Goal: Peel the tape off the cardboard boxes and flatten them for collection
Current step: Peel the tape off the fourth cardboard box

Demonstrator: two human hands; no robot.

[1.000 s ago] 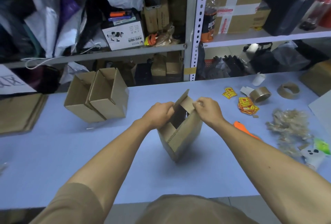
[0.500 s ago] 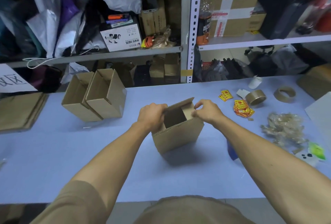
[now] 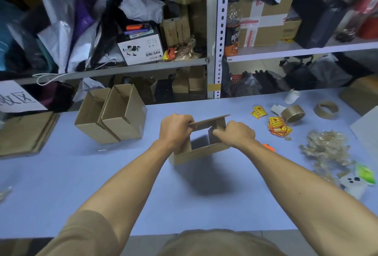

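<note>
A small brown cardboard box stands open-topped in the middle of the blue table, its far flap raised. My left hand grips the box's left wall and the left end of that flap. My right hand pinches the box's right flap near the top. Two more open cardboard boxes lean together on the table at the left. A heap of crumpled peeled tape lies at the right.
Flattened cardboard is stacked at the far left. Tape rolls, yellow-red stickers, an orange knife and a white device lie at the right. Cluttered metal shelves rise behind the table.
The box has turned from standing on a corner to lying broadside to me, lower on the table. Both hands stayed on its top flaps, and the far flap now lies flatter.
</note>
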